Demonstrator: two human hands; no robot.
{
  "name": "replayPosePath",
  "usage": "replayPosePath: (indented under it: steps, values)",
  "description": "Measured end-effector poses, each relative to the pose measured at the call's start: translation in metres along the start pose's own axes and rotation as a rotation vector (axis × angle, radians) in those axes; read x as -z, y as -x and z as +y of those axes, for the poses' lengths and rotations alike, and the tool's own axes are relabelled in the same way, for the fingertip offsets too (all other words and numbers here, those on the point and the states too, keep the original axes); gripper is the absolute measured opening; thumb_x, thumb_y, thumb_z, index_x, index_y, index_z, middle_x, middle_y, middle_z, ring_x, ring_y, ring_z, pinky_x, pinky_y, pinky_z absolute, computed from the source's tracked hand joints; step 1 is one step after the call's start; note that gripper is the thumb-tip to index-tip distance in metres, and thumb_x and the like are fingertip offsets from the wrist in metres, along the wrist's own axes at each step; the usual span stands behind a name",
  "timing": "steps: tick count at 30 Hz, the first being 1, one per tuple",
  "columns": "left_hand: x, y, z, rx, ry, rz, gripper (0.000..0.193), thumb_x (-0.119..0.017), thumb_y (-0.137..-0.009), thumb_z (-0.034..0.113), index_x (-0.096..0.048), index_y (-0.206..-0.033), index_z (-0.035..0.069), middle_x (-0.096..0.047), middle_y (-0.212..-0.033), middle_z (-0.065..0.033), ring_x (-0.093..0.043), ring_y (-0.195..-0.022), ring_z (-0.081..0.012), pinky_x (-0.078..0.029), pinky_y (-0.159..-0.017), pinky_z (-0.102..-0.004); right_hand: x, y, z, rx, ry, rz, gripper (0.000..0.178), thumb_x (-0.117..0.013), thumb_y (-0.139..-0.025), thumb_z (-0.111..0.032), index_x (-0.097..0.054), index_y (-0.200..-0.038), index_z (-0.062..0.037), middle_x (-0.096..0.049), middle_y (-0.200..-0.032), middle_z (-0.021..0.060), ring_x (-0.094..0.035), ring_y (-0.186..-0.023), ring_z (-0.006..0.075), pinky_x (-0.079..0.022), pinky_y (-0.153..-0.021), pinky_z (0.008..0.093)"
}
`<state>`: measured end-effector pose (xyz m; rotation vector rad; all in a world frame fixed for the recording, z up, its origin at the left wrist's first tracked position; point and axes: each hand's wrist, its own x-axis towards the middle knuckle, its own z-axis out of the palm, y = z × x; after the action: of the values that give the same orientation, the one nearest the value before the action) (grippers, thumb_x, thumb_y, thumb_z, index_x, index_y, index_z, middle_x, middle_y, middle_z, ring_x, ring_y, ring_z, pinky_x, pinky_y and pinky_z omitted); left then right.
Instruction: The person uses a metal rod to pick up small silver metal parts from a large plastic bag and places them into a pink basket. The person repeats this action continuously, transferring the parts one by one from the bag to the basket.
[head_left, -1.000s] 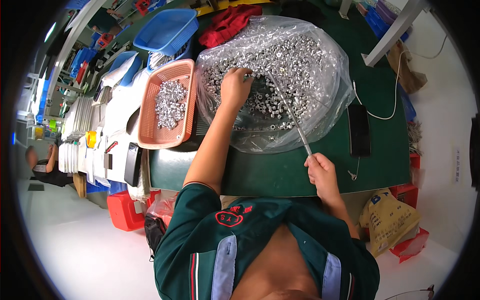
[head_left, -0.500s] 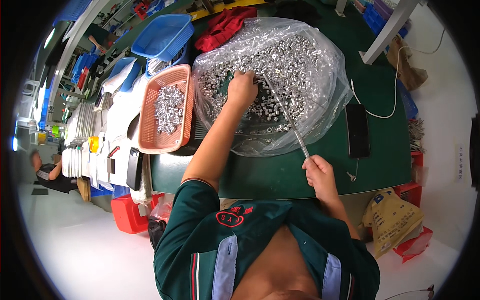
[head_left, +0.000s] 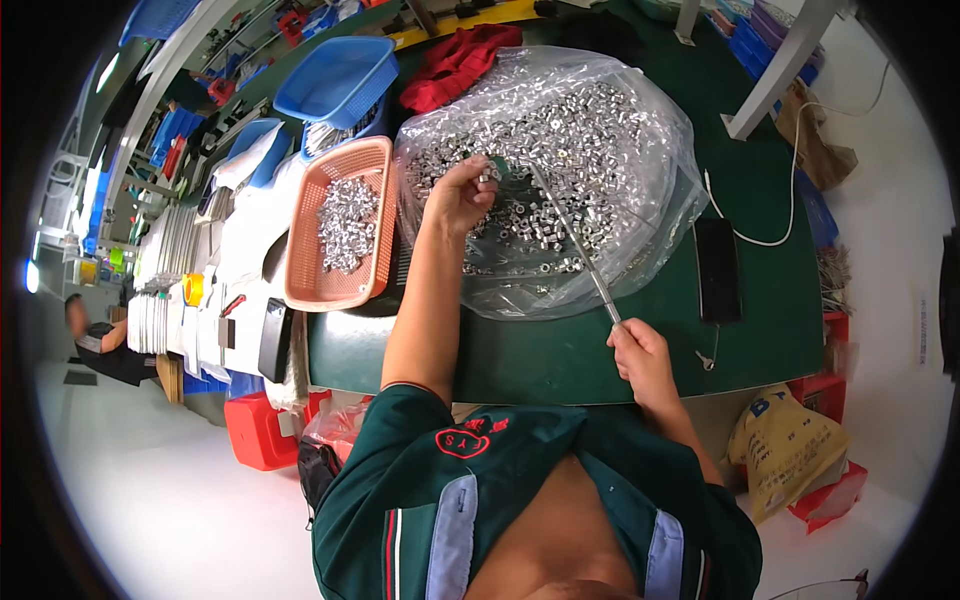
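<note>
The left hand (head_left: 459, 199) has turned upward, pinching picked small metal fittings (head_left: 489, 174), while the right hand (head_left: 643, 362) grips the metal rod (head_left: 581, 249).

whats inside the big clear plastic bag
Many small silvery metal pieces, lying loose in the crumpled clear plastic bag, with dark green showing through gaps. A thin metal rod hides a few. Whatever lies beneath the top layer or behind the left hand is covered.

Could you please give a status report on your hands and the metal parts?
Left hand holding small metal parts over clear bag. Right hand gripping thin rod, far end over loose parts. Orange basket beside left forearm, not blocking.
</note>
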<state>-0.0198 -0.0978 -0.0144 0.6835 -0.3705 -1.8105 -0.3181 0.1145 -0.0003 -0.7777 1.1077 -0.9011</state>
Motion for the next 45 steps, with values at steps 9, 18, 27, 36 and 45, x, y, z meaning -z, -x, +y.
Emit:
replayPosePath:
  steps: [9,18,27,36,45]
  values:
    - [0.018,0.016,-0.014,0.070,0.650,-0.244,0.014,-0.057,-0.086,0.012,-0.051,-0.079,0.002,-0.048,-0.079,-0.0056,-0.034,-0.049,-0.0096,-0.024,-0.042,-0.0229,-0.006,0.000,-0.001,-0.040,0.085,0.003,0.020,-0.053,-0.096,-0.017,-0.055,-0.080,-0.0050,-0.038,-0.058,-0.0082,-0.029,-0.047,-0.0004,-0.021,-0.041,0.0193]
    - [0.012,0.025,-0.018,0.070,0.712,-0.287,0.017,-0.053,-0.092,0.008,-0.045,-0.078,0.004,-0.046,-0.076,-0.0048,-0.033,-0.046,-0.0072,-0.024,-0.041,-0.0222,-0.014,0.000,-0.003,-0.053,0.174,-0.043,0.021,-0.054,-0.096,-0.020,-0.056,-0.081,-0.0050,-0.040,-0.059,-0.0074,-0.032,-0.049,0.0003,-0.024,-0.043,0.0192]
    - [0.020,0.028,-0.020,-0.027,0.266,-0.259,0.016,-0.053,-0.095,0.018,-0.054,-0.094,0.002,-0.056,-0.090,-0.0134,-0.040,-0.056,-0.0107,-0.031,-0.044,-0.0204,-0.024,-0.002,-0.005,-0.039,0.219,-0.015,0.020,-0.051,-0.097,-0.018,-0.053,-0.082,-0.0041,-0.033,-0.057,-0.0094,-0.025,-0.046,-0.0004,-0.018,-0.041,0.0195]
    - [-0.001,0.038,-0.018,0.006,0.388,0.029,0.034,-0.043,-0.098,0.011,-0.041,-0.123,-0.011,-0.046,-0.125,-0.0308,-0.050,-0.116,-0.0408,-0.051,-0.093,-0.0442,-0.023,0.000,-0.006,-0.058,0.184,-0.030,0.020,-0.054,-0.096,-0.019,-0.056,-0.082,-0.0048,-0.039,-0.060,-0.0078,-0.032,-0.050,0.0000,-0.024,-0.044,0.0188]
    - [-0.006,0.042,-0.017,-0.021,0.394,0.002,0.030,-0.046,-0.095,0.001,-0.042,-0.122,-0.012,-0.046,-0.129,-0.0288,-0.045,-0.123,-0.0445,-0.044,-0.102,-0.0539,-0.023,0.000,-0.005,-0.070,0.196,-0.022,0.020,-0.054,-0.096,-0.018,-0.056,-0.082,-0.0043,-0.039,-0.060,-0.0074,-0.032,-0.051,0.0004,-0.024,-0.044,0.0191]
